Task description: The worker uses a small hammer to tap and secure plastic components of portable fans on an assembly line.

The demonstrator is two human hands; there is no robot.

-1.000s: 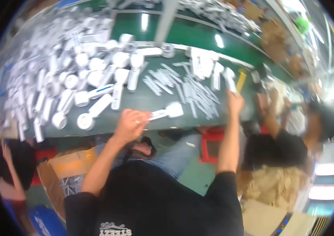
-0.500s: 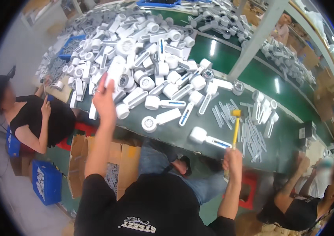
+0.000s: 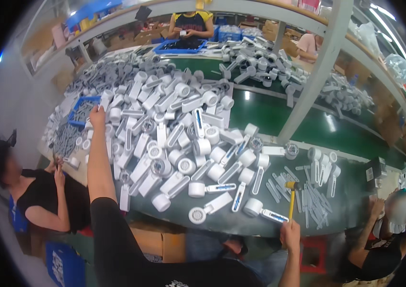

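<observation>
My left arm stretches far out to the left side of the pile. The left hand is closed at the near right corner of a blue tray of small grey parts. White pieces lie right at its fingertips; what it grips is too small to make out. By the table's front edge, my right hand is wrapped round the yellow handle of a small hammer, head up. Left of it lies a white handheld-fan housing with a blue strip in its handle. Many similar housings are heaped across the table.
Grey flat strips lie loose right of the hammer, near several standing housings. A white post rises behind them. A co-worker in black sits at left, another person at right. A cardboard box stands below the table.
My left hand has moved forward and left, from over the pile's front to beside the blue tray. The view has tilted up. My right hand keeps holding the hammer upright.
</observation>
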